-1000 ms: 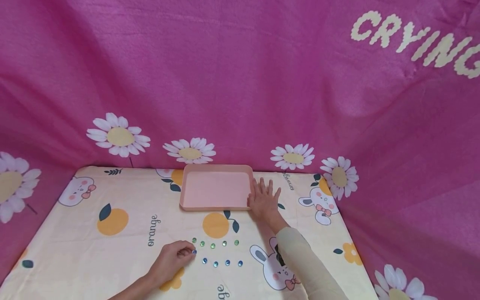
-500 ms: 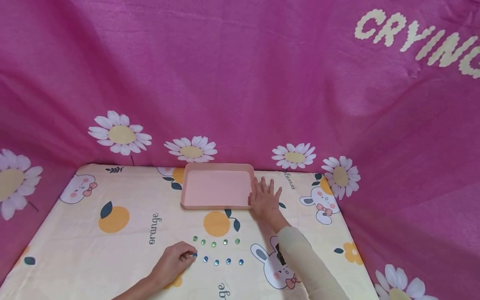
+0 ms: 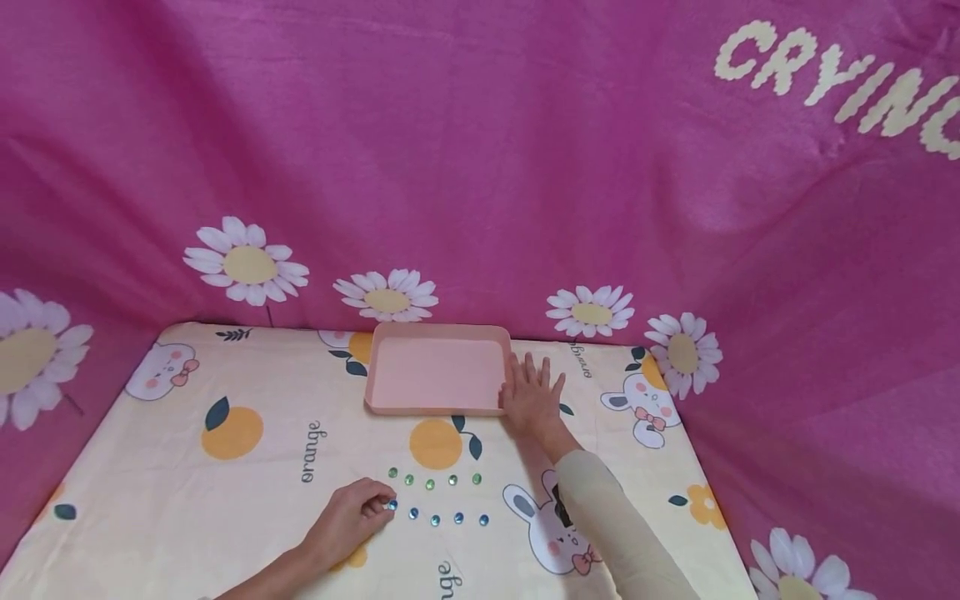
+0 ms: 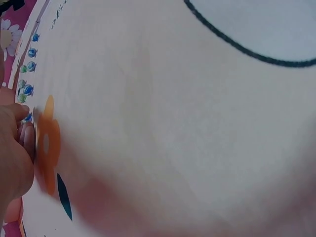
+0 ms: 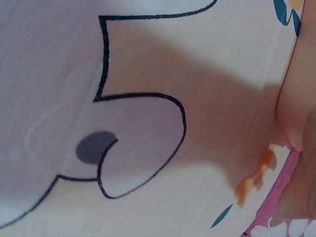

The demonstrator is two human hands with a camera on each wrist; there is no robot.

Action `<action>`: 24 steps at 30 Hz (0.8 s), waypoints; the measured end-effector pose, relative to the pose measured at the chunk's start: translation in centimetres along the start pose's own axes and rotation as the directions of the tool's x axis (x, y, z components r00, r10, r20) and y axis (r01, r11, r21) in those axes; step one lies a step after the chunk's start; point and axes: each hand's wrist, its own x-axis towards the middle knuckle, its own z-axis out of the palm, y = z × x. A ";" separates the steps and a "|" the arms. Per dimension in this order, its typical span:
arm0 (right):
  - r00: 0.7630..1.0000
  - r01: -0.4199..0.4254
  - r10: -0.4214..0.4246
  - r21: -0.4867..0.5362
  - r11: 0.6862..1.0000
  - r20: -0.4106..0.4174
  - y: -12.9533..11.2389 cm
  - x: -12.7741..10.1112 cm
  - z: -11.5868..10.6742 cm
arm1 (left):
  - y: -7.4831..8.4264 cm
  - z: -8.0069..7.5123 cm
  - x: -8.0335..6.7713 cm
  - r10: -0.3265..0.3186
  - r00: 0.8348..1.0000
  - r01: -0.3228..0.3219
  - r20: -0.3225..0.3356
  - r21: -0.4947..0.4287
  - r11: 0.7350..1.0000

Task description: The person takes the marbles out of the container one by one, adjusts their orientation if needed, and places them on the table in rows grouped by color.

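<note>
My left hand (image 3: 351, 518) is low on the table, fingers curled, with thumb and forefinger pinching a blue glass marble (image 3: 392, 505) at the left end of a row. Several more blue marbles (image 3: 435, 520) continue that row to the right. Behind them runs a row of green marbles (image 3: 430, 484). In the left wrist view, the left hand (image 4: 17, 148) appears at the edge, a blue marble (image 4: 28, 117) at its fingertips. Fingers spread, my right hand (image 3: 534, 404) lies against the right side of a pink tray (image 3: 438, 411). Nothing shows inside the tray.
A cream tablecloth (image 3: 247, 517) printed with oranges and rabbits covers the table. Pink-purple curtains (image 3: 465, 167) with daisies hang behind and along both sides. The tray stands close to the back curtain.
The leftmost blue marble has shifted slightly nearer the person, more in line with its row, my left hand moving with it. My right hand and the tray keep their places; the view drifts slightly.
</note>
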 end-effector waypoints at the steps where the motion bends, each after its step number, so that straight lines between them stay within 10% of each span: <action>1: 1.000 0.003 -0.003 -0.003 1.000 -0.003 0.1 0.1 0.1 | 0.0 0.0 0.0 0.005 1.000 -0.005 -0.003 -0.001 1.000; 24: 1.000 0.015 -0.018 0.163 0.987 0.017 2.7 1.6 -0.7 | 0.0 0.6 1.8 -0.004 1.000 0.004 0.006 -0.090 0.996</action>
